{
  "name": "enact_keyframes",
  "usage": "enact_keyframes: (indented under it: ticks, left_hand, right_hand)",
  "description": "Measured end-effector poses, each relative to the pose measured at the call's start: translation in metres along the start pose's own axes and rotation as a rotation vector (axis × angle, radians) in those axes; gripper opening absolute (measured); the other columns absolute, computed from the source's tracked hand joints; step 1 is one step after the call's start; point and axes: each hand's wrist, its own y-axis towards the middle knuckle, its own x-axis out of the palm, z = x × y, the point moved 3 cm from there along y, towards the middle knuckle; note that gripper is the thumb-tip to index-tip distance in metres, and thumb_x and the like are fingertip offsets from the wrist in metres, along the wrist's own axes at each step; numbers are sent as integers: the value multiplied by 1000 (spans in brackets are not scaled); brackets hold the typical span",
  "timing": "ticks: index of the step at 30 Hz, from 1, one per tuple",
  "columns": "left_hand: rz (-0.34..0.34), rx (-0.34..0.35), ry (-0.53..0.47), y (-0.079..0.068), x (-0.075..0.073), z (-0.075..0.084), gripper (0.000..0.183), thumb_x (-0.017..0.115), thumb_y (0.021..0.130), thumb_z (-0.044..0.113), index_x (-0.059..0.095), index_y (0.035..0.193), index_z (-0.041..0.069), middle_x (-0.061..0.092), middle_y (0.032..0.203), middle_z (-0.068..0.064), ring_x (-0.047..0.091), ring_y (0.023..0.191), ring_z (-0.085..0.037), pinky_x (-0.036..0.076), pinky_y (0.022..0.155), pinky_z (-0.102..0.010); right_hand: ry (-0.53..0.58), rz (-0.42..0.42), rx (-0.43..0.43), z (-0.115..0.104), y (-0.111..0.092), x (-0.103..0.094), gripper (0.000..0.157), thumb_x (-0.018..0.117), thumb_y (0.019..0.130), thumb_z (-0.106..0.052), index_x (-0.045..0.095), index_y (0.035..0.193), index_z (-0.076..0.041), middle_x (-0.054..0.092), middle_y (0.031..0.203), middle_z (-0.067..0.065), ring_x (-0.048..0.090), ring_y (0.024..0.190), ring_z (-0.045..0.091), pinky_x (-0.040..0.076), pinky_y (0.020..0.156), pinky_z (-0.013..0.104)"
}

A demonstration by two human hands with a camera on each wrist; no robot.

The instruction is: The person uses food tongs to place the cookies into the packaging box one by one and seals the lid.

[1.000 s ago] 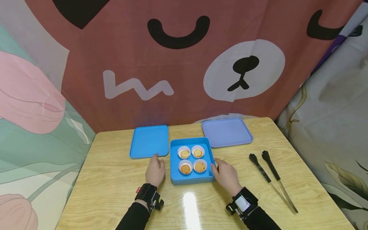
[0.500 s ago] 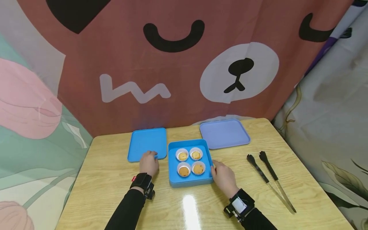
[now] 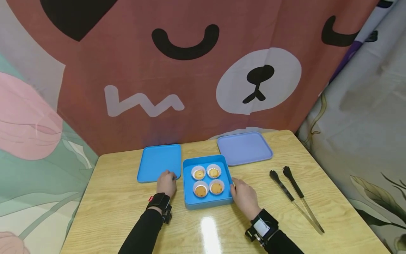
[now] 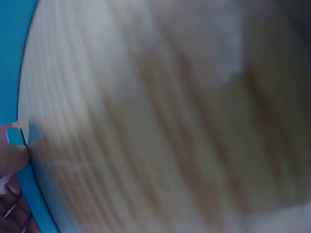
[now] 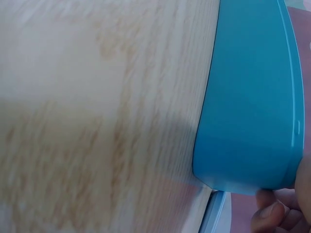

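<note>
My left hand [image 3: 166,183] is at the front right corner of a flat blue lid [image 3: 157,163], pinching its edge. The left wrist view shows the thumb [image 4: 12,159] against the lid's rim [image 4: 33,187] and curled fingers behind it. A blue square box [image 3: 207,203] lies in front of me, holding several small cookies [image 3: 217,188] in white paper cups. On the box's right side, my right hand [image 3: 245,198] grips the wall. In the right wrist view the box's outer wall [image 5: 248,107] stands upright, with thumb and curled fingers [image 5: 272,213] at its corner.
A purple tray [image 3: 245,148] lies behind the box, to the right. Long tongs [image 3: 299,201] with dark paw-shaped tips lie at the right of the wooden table [image 3: 120,208]. A patterned cloth [image 3: 190,81] hangs just behind the table.
My left hand moved left along the lid's front edge, then back to its right corner, where it pinches the lid. The right hand stays on the box. The head view shifted slightly.
</note>
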Motion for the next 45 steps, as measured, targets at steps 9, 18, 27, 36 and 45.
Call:
enact_keyframes:
  ticks: [9,18,27,36,45]
  left_hand:
    - [-41,0,-70,0,-10,-4,5,67,79,2,68,81,7,56,80,-6,54,80,-31,43,72,-44]
    - [15,30,-160,-1,-34,-6,6,64,82,4,67,85,8,59,86,-5,55,84,-27,45,72,-39]
    - [126,103,-271,-1,-74,9,8,64,84,5,67,91,5,59,89,-6,56,84,-24,45,69,-36]
    - [262,125,-371,6,-122,36,11,63,84,2,65,94,-1,56,90,-8,55,76,-21,44,63,-34]
    - [319,115,-534,5,-161,59,12,59,86,0,63,96,-3,53,93,-11,50,73,-18,40,61,-27]
  right_hand:
    - [-10,8,-5,-1,0,0,33,56,89,-20,61,114,1,64,103,16,63,87,30,50,67,42]
    - [-12,13,-12,0,-1,-1,33,56,89,-20,62,114,1,64,103,16,63,86,30,50,66,42]
    - [-35,-15,-9,-1,-1,-2,34,56,90,-21,61,116,0,64,102,16,63,85,30,50,64,42]
    - [-40,-44,-12,-2,0,-4,35,56,90,-23,60,116,0,64,101,16,64,82,29,50,62,41]
    - [-39,-40,-41,-2,1,-10,36,59,88,-24,60,115,1,64,91,13,60,65,20,48,54,35]
